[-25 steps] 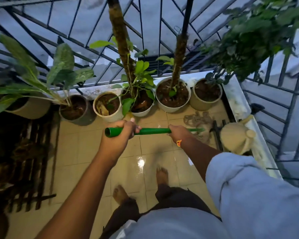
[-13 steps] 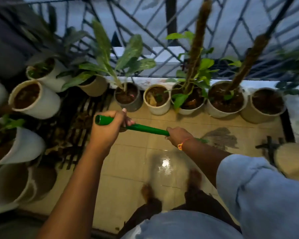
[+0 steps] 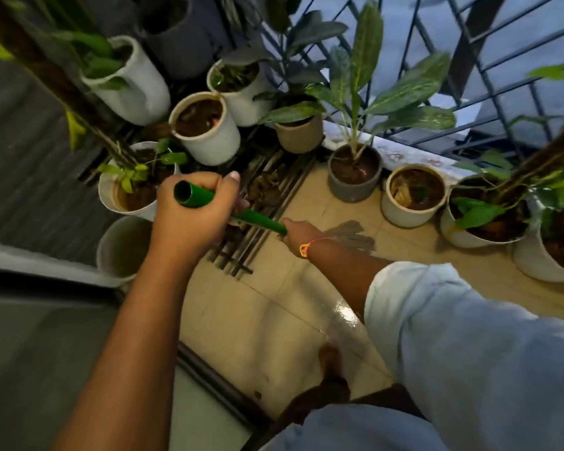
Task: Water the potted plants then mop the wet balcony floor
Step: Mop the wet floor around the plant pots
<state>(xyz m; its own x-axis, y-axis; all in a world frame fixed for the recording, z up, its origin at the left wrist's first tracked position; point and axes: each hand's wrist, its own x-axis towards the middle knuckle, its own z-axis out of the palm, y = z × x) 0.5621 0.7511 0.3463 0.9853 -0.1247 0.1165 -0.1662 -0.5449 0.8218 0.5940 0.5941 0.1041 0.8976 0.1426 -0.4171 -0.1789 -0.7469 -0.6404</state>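
Observation:
My left hand (image 3: 194,216) grips the top end of a green mop handle (image 3: 259,220). Lower down the same handle, my right hand (image 3: 295,231) holds it, wrist bearing an orange band. The grey mop head (image 3: 350,234) lies on the beige tiled balcony floor (image 3: 267,307), which shines wet near my bare foot (image 3: 331,361). Potted plants ring the floor: a grey pot (image 3: 354,174) with a large leafy plant, a cream pot (image 3: 412,195), and white pots (image 3: 205,128) on the left.
A dark metal floor rack (image 3: 264,203) lies under my hands by the left pots. A metal railing (image 3: 469,76) closes off the far side. An empty white pot (image 3: 122,245) stands at the left by a door sill (image 3: 46,265).
The view has swung left, bringing the left cluster of pots into sight. My hands have stayed on the mop handle, and the mop head now lies farther left on the tiles.

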